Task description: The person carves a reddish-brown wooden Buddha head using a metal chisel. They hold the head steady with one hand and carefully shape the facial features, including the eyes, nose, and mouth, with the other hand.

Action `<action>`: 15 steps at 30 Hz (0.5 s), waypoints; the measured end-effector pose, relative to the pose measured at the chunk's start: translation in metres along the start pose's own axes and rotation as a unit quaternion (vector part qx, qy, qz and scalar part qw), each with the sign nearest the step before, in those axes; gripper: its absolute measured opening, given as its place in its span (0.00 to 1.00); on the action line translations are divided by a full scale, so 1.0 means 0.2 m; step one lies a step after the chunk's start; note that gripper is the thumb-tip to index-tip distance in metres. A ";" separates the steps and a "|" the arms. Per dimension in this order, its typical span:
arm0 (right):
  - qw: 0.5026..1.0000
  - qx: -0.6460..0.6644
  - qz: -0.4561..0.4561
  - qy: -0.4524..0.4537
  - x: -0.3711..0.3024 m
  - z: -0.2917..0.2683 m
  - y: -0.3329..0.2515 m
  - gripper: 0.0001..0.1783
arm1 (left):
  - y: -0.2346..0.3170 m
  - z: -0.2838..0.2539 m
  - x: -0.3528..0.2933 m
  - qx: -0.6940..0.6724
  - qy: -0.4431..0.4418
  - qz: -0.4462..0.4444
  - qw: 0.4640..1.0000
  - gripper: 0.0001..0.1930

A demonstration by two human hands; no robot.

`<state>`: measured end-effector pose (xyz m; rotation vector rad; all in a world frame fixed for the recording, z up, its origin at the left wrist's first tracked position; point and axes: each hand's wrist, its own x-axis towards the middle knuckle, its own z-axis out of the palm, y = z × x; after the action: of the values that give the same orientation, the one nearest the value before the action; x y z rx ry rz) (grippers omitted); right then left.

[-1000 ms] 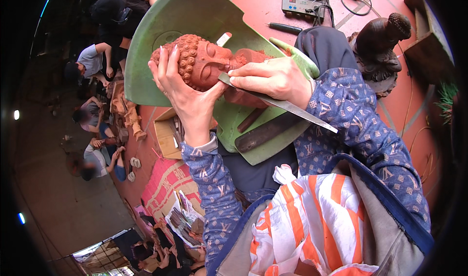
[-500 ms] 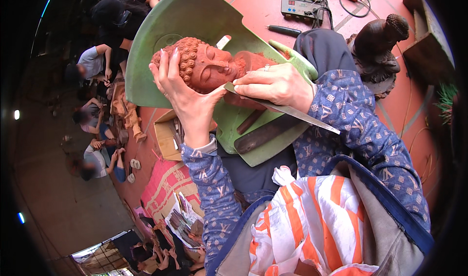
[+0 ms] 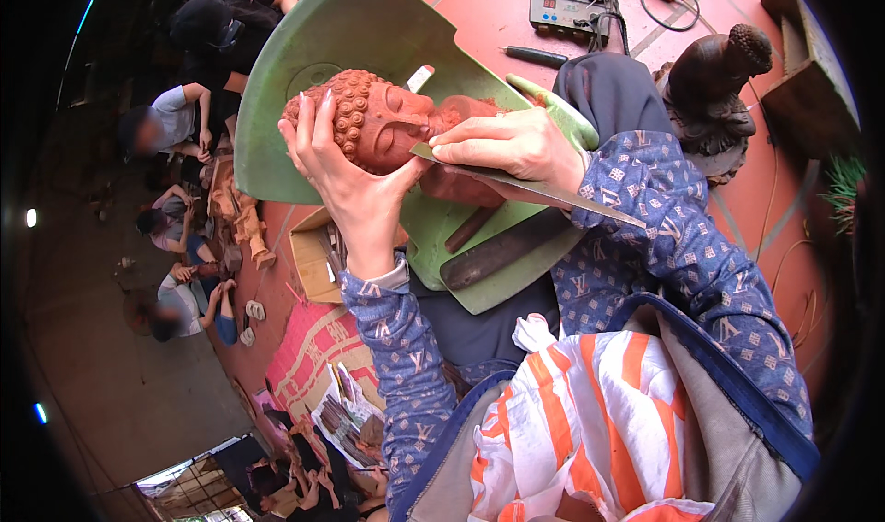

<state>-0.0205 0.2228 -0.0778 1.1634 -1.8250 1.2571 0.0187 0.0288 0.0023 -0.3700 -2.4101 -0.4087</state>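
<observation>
A reddish wooden Buddha head (image 3: 392, 121) with curled hair lies tilted on its side in a green plastic scoop-shaped tray (image 3: 286, 158). My left hand (image 3: 355, 186) wraps round its crown, fingers over the curls and thumb reaching down by the chin. In my right hand (image 3: 521, 149) is a long, flat steel blade (image 3: 590, 207), its tip at the carving's cheek and jaw beside my left thumb. The fingers pinch it near the tip, and the rest runs back under my right wrist. Reddish shavings lie near the carving's neck.
On the tray's near part lie a dark flat bar (image 3: 502, 250) and a smaller dark stick (image 3: 472, 227). A control box (image 3: 572, 4), a black pen-like tool (image 3: 536, 57) and a dark statue (image 3: 710, 107) sit on the tiles. Several people work at the left; a striped bag (image 3: 581, 411) covers my lap.
My right hand and the blade have shifted slightly left, bringing the tip closer to the face. My left hand and the carving have moved very little.
</observation>
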 end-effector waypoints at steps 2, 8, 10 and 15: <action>1.000 -0.020 0.005 0.001 0.01 -0.01 -0.01 0.17 | 0.01 0.01 0.01 0.001 0.000 0.000 1.000 0.56; 1.000 0.016 -0.006 0.002 -0.02 0.00 -0.01 0.16 | -0.01 -0.02 0.00 0.013 -0.009 0.000 1.000 0.56; 1.000 0.009 0.000 0.014 0.00 0.01 0.00 0.16 | -0.01 -0.01 0.00 0.011 -0.003 0.001 1.000 0.55; 0.999 -0.009 0.008 0.031 0.02 0.02 0.00 0.16 | 0.00 0.00 0.01 0.007 -0.001 -0.001 1.000 0.56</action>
<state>-0.0220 0.2174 -0.0758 1.0903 -1.7994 1.2696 0.0168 0.0285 0.0043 -0.3620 -2.4134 -0.3927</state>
